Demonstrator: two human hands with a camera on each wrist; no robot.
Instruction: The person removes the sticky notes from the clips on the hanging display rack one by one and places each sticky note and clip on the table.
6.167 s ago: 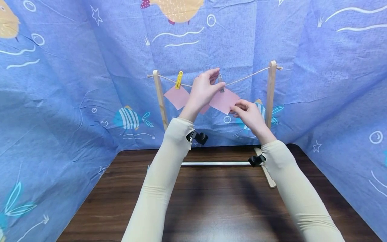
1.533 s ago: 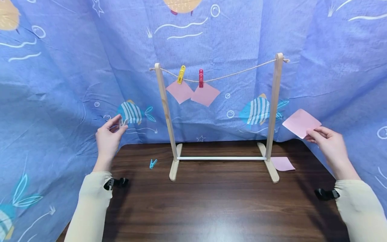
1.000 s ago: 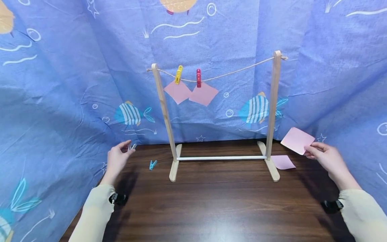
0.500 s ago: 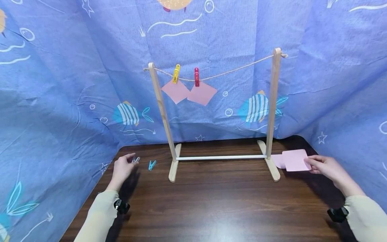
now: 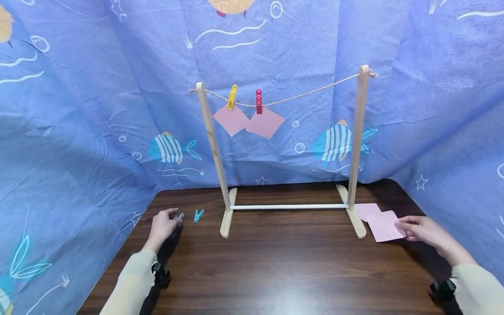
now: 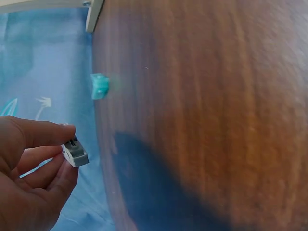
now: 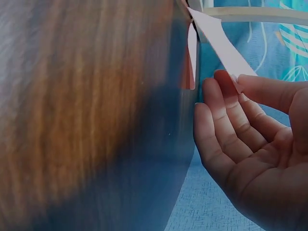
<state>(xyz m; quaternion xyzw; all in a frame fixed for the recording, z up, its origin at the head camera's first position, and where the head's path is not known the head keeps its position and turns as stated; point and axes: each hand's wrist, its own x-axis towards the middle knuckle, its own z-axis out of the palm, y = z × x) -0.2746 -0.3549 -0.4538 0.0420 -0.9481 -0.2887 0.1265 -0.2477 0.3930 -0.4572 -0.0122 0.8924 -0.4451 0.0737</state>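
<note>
At the table's left side, my left hand (image 5: 162, 226) pinches a grey clothespin (image 6: 76, 153) between thumb and fingers. A light-blue clothespin (image 5: 198, 215) lies just to its right. My right hand (image 5: 423, 232) pinches the edge of a pink paper square (image 5: 386, 226) at the right. That square partly covers another pink paper (image 5: 366, 210) lying beside the rack's right foot. On the rope (image 5: 307, 94), a yellow clothespin (image 5: 232, 97) holds one pink paper (image 5: 231, 120), and a red clothespin (image 5: 258, 101) holds a second pink paper (image 5: 266, 123).
A wooden rack stands at the back of the dark table (image 5: 275, 271), with a left post (image 5: 214, 144), a right post (image 5: 357, 135) and a white crossbar (image 5: 289, 207). Blue patterned cloth (image 5: 275, 57) hangs behind and at both sides.
Both hands left the rope with the grey clothespin and a pink paper. They moved apart, then sank toward the table, the right hand bringing its paper down over the other one.
</note>
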